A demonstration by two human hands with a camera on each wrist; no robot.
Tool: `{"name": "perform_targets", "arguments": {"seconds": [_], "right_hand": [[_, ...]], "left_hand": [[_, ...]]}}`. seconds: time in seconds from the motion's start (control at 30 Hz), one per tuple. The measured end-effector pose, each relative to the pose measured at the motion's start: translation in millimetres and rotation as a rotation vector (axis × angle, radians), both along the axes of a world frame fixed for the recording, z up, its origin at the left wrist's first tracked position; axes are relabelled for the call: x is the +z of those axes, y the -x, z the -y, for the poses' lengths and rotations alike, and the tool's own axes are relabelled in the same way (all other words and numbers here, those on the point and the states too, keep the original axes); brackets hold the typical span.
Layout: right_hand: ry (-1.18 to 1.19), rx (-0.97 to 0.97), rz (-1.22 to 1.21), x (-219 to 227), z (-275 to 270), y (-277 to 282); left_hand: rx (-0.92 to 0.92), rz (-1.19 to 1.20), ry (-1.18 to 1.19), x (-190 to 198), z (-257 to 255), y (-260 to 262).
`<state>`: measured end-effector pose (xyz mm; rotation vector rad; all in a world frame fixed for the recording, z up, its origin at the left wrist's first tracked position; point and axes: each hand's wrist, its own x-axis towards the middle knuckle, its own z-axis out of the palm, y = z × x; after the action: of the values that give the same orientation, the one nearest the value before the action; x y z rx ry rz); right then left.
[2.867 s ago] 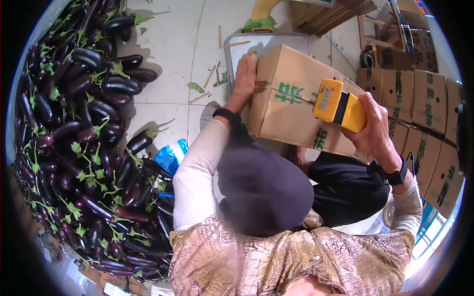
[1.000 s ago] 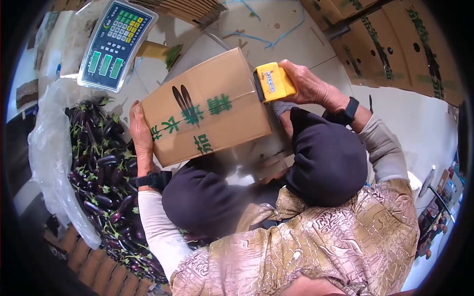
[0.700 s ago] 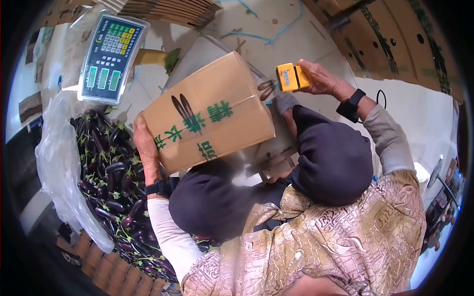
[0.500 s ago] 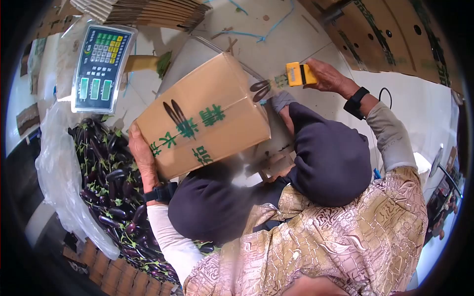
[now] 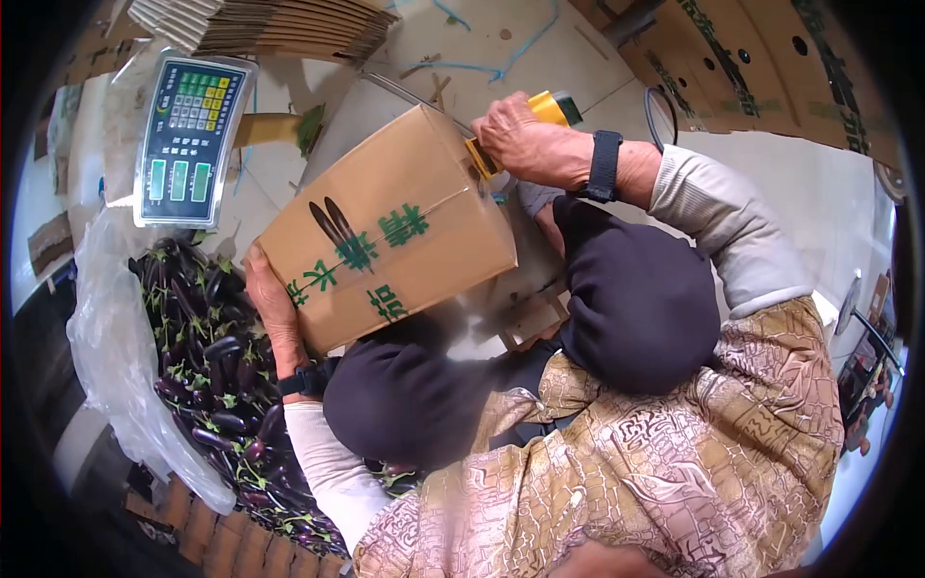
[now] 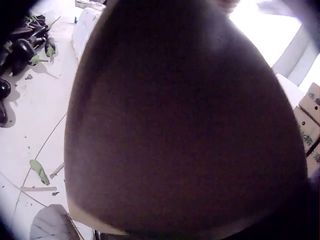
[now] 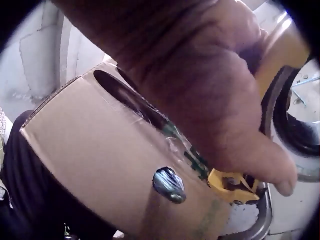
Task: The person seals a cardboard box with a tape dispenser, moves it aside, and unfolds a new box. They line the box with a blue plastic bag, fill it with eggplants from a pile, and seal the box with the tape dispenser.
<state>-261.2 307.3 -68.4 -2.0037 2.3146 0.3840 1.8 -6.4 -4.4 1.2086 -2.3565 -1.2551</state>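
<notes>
A closed cardboard box point(image 5: 385, 231) with green printed characters and a printed eggplant picture stands tilted before the person's knees. The left hand point(image 5: 272, 289) presses against its left end; most of its fingers are hidden. At the opposite end, the right hand point(image 5: 515, 143) grips a yellow tape dispenser point(image 5: 549, 108), its lower part right at the box's edge. The right wrist view shows the dispenser's yellow front point(image 7: 232, 185) below the thumb, close to the box end point(image 7: 115, 145). A hole in that end shows shiny blue plastic point(image 7: 169, 185). In the left wrist view the dark box fills the middle.
A heap of eggplants point(image 5: 222, 376) and clear plastic sheeting point(image 5: 116, 356) lie at left. A scale display point(image 5: 188, 140) stands at upper left, near flattened cardboard point(image 5: 299, 27). Stacked boxes point(image 5: 761, 77) stand at upper right. Blue twine point(image 5: 515, 63) lies on the floor.
The right hand drew the dispenser away from the box with tape stretched behind it, then brought it back and turned it down at the box's end. The left hand stays on the left end.
</notes>
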Motion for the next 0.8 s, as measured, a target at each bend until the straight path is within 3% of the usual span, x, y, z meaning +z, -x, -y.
{"name": "perform_targets", "arguments": {"seconds": [0.07, 0.17, 0.3, 0.37, 0.4, 0.5, 0.53, 0.6, 0.63, 0.8], "right_hand": [[0.068, -0.037, -0.024, -1.4, -3.6, -4.2], [-0.086, -0.322, 0.262, 14.2, -3.5, -4.6], [-0.080, -0.233, 0.217, 15.7, 2.8, -9.7], [-0.206, 0.017, -0.039, 14.8, 17.3, -14.2], [-0.202, 0.019, -0.046, 16.6, 21.4, -11.6], [-0.304, -0.304, 0.191, 10.8, 21.6, -9.2], [-0.310, -0.297, 0.200, 9.4, 24.4, -12.1], [-0.373, -0.105, 0.128, 12.3, 36.7, -4.7], [-0.251, -0.039, 0.015, 10.6, 28.4, -6.4], [-0.358, -0.151, 0.100, 7.3, 20.7, -15.0]], "left_hand": [[-0.003, -0.005, 0.015, 0.6, 2.2, -1.1], [-0.031, 0.002, 0.026, -2.5, 3.5, -1.9], [-0.025, -0.009, 0.046, -3.9, 1.7, -3.9], [-0.038, 0.020, 0.117, -2.0, 3.9, -0.1], [-0.035, 0.013, 0.122, 0.5, 5.3, 1.7], [-0.017, -0.031, 0.006, -3.5, 1.7, 0.4], [-0.011, -0.021, 0.002, -5.4, 1.5, -3.5], [-0.024, -0.008, 0.025, -3.7, 3.9, 0.4], [-0.012, -0.012, 0.053, -1.3, 0.1, 1.7], [-0.014, -0.024, 0.061, 3.9, -4.4, 8.2]]}}
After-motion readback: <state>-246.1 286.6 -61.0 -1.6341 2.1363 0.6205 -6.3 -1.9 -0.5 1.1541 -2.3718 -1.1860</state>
